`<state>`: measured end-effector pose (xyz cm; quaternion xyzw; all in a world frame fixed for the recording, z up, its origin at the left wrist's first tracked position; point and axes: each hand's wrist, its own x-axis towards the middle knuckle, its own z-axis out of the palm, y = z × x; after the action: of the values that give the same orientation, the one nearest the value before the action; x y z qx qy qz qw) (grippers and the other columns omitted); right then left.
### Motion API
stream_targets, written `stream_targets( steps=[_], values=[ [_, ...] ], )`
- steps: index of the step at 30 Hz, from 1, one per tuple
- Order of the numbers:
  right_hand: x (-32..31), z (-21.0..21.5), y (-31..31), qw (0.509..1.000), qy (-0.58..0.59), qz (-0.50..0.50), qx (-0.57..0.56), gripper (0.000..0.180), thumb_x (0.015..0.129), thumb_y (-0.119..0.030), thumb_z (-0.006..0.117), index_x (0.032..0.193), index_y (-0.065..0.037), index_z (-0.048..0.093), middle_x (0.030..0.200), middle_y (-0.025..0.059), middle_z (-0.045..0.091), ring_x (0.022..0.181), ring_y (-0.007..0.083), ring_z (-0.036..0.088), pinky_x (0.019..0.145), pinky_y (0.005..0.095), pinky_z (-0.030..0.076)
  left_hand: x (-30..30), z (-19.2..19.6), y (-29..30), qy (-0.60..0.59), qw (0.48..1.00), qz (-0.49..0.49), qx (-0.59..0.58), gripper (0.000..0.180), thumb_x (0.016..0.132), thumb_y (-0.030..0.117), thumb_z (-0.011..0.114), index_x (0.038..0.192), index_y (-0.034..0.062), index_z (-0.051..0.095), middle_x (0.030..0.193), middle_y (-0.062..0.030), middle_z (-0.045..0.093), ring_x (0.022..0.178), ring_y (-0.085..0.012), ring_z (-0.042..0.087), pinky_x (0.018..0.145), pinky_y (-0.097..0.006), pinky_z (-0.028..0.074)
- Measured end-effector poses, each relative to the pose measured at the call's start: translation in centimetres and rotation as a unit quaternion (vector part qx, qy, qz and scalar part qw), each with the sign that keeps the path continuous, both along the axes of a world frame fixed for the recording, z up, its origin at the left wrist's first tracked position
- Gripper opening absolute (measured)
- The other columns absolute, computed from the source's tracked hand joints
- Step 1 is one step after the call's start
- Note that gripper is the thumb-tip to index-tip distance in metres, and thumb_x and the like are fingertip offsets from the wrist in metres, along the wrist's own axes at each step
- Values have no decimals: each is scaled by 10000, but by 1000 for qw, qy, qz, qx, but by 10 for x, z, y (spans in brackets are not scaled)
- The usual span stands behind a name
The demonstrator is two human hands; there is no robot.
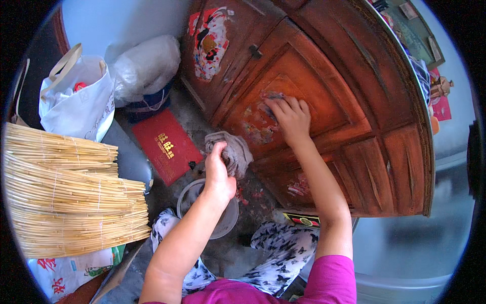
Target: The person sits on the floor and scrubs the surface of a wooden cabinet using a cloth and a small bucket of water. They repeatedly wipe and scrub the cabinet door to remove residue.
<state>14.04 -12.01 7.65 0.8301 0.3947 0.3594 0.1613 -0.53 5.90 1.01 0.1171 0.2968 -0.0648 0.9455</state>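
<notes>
My left hand grips a bunched grey rag above a pale bucket. At the reddish-brown wooden cabinet, my right hand presses its bent fingers to a door panel. The fingertips touch a patch of torn, greyish paper residue; whatever lies under them is too hidden to name. Another door on the left bears a larger ragged sticker remnant in red, white and black. A smaller scrap of residue clings low on the cabinet.
A red flat box or card lies on the dark floor. To the left are a rolled reed mat, a white carrier bag and a clear plastic bundle. Red scraps lie beside the bucket. Various items crowd the cabinet top.
</notes>
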Motion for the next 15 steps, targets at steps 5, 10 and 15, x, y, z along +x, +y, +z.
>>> stream_targets(
  steps=[5,10,15],
  values=[
    [-45,6,-48,998,-3,-51,-39,363,805,-170,592,1155,-217,676,1047,-45,673,1007,165,594,846,338,399,4,-8,-2,-4,1000,13,0,299,892,350,616,1062,113,684,1089,-32,712,1026,-222,645,955,-395,478],
    [-7,-5,-20,999,22,-37,-30,346,804,-171,596,1139,-215,671,1053,-41,673,1017,169,592,842,343,405,6,-5,-10,1,1000,-1,-13,311,903,344,607,1071,91,677,1100,-48,708,1030,-235,646,962,-396,479],
    [2,-17,2,999,10,-27,-19,332,803,-177,599,1125,-210,672,1045,-57,670,1001,162,590,832,335,411,6,-9,-16,-13,1000,4,-1,313,923,337,583,1078,79,671,1105,-55,708,1027,-235,645,959,-400,479]
  ],
)
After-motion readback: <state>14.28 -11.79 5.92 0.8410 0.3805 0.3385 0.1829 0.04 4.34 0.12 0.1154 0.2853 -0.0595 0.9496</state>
